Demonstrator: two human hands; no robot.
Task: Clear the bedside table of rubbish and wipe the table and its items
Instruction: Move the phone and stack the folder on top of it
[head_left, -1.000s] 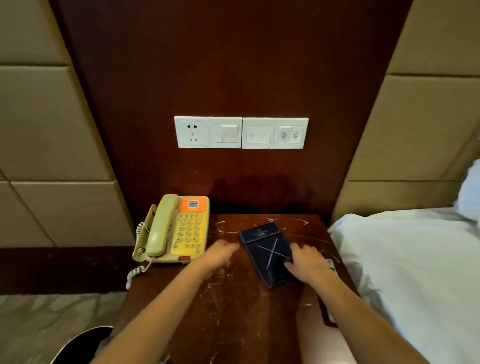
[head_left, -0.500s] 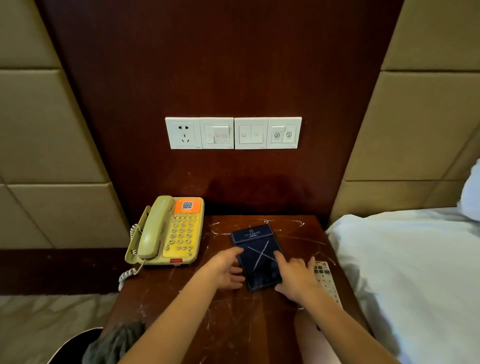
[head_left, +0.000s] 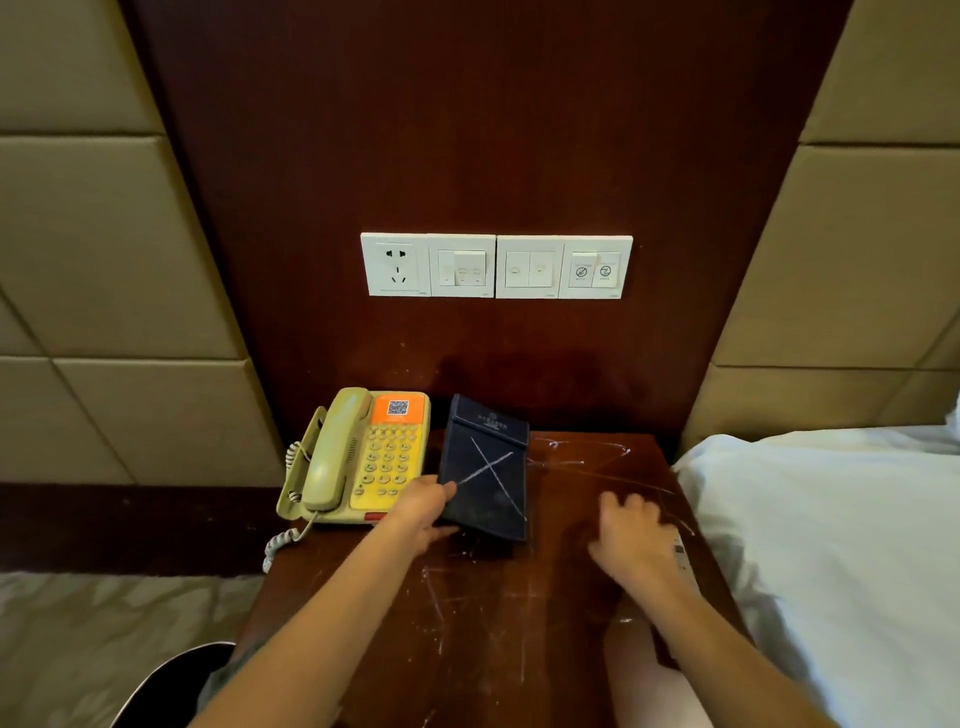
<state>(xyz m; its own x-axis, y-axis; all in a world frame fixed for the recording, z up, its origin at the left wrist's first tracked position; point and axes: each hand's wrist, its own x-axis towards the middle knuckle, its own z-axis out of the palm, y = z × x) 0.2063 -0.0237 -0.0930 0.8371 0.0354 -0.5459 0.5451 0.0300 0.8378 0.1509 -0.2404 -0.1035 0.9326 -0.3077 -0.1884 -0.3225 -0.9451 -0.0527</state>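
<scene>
Gripping the blue box (head_left: 485, 467) at its seven o'clock corner, the left hand (head_left: 423, 512) tilts it; it seems stiff and light. The right hand (head_left: 631, 535) is spread and empty.

Scratched dark-wood bench (head_left: 493, 623): a yellow telephone (head_left: 358, 457) at ten o'clock, a navy folder (head_left: 488, 467) tilted up at twelve, a remote control (head_left: 684, 561) at three.

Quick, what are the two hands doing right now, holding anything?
Left hand: holds the dark blue box by its lower left corner.
Right hand: open, fingers spread, holding nothing.
</scene>
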